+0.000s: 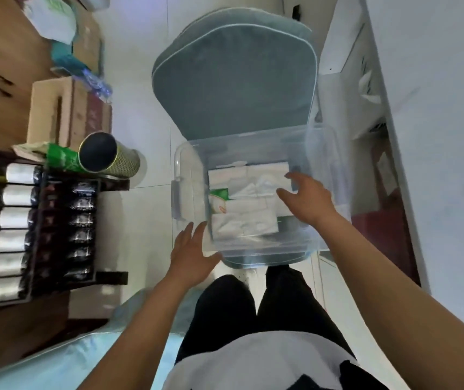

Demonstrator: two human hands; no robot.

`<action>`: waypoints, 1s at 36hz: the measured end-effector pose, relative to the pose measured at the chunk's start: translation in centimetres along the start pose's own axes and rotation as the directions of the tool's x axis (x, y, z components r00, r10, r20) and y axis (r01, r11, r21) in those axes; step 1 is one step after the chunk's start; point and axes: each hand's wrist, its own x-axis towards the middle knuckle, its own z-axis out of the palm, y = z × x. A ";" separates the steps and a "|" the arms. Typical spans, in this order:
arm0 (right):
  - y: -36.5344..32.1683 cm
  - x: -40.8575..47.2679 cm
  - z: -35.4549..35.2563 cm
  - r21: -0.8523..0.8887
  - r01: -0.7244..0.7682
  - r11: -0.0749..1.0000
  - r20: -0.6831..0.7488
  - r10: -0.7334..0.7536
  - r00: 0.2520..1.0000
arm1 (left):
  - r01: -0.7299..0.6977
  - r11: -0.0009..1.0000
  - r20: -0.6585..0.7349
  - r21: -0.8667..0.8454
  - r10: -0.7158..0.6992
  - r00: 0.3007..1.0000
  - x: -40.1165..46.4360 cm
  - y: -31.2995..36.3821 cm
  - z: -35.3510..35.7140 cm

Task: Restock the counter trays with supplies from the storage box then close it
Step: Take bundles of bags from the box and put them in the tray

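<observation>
A clear plastic storage box [188, 167] stands open on a grey-cushioned chair [236, 80] in front of me. Inside lie several white tissue packs [242, 223] and a pack with green print [219, 199]. My right hand [306, 201] reaches into the box above the packs, fingers spread, holding nothing. Beside the box's near left corner my left hand [191, 254] is open, with its fingertips at the box wall. No lid is visible.
At the left a dark rack [65, 220] holds rows of silver-wrapped items. A mesh cylinder [110, 156] and a green packet [62, 157] lie above it, with wooden boxes [53, 114] behind. White cabinet [422, 136] on the right. My legs stand just before the chair.
</observation>
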 end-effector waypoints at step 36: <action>3.4 25.2 16.2 -0.579 0.244 0.778 0.408 0.017 0.913 | -0.285 0.830 0.076 0.479 0.285 0.956 22.9 -0.8 12.9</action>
